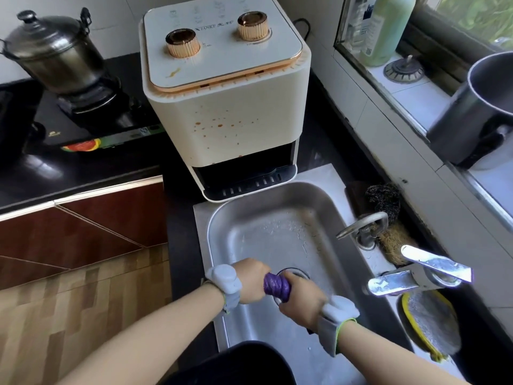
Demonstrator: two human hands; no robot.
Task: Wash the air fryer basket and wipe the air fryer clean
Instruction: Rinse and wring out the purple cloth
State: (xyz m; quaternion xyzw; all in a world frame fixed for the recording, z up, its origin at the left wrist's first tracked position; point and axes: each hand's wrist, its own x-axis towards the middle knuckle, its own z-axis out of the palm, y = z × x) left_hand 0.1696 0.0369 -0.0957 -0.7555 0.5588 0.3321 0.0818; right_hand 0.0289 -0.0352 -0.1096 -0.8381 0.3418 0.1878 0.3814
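A cream air fryer (222,101) stands on the black counter behind the sink, with brown splatter spots on its front and an empty dark basket slot at the bottom. Over the steel sink (277,234), near the drain, my left hand (251,279) and my right hand (301,300) both grip a twisted purple cloth (276,286), one at each end. The basket is not in view.
A tap (361,226) stands at the sink's right rim, with scouring pads (384,201) behind it. A yellow-edged sponge pad (429,323) lies lower right. A steel pot (477,107) sits on the window sill by a green bottle (385,29). A pressure cooker (52,51) is on the stove at left.
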